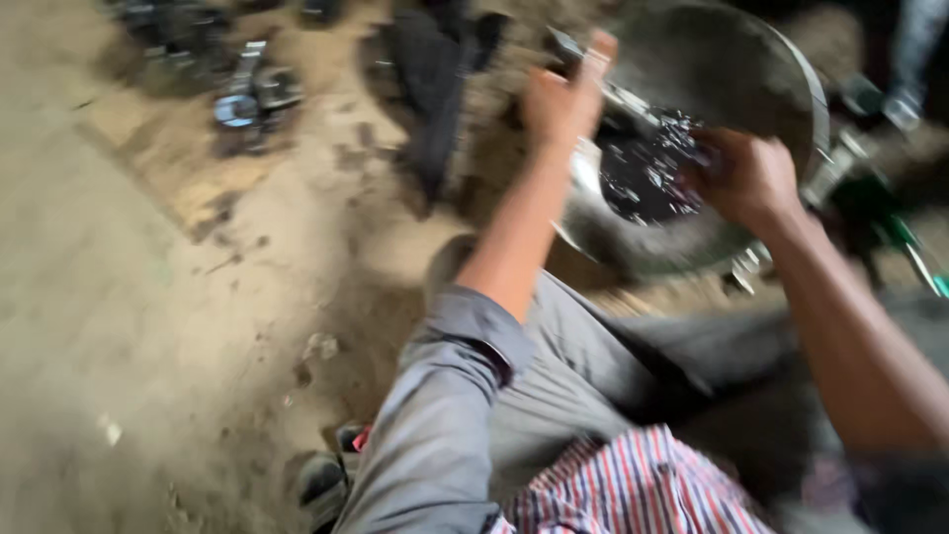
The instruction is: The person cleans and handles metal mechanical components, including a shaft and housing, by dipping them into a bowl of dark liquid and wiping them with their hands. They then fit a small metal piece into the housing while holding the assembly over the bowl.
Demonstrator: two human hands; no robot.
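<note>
Above the dusty floor, the left hand grips the rim of a tilted metal basin with closed fingers, while the right hand reaches into its dark liquid, fingers curled, their hold too blurred to tell.

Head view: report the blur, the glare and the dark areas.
Head view: motion blur smears the whole frame, worst on the left hand and the right hand; glare glints off the dark wet contents of the metal basin and off metal parts on the dirt floor; the top right corner falls into shadow.
</note>
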